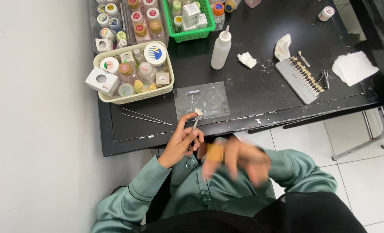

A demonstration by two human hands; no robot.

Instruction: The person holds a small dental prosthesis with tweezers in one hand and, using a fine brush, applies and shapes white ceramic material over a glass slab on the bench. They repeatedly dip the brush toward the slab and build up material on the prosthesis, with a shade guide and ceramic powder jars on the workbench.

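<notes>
Bench (252, 86): black. Squeeze bottle (221, 49): white. Small basket (133, 98): cream. Second basket (191, 33): green. Sleeves (136, 194): sage green. Floor tiles (369, 181): white. Tissue (354, 67): white.

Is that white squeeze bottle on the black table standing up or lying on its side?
Upright. The white squeeze bottle stands on its base on the black table, its capped nozzle pointing up, beside the green basket.

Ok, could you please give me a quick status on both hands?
Left hand grips clamp tool holding small tooth piece. Right hand blurred, contents unclear. Clear plastic bag just beyond.
</notes>
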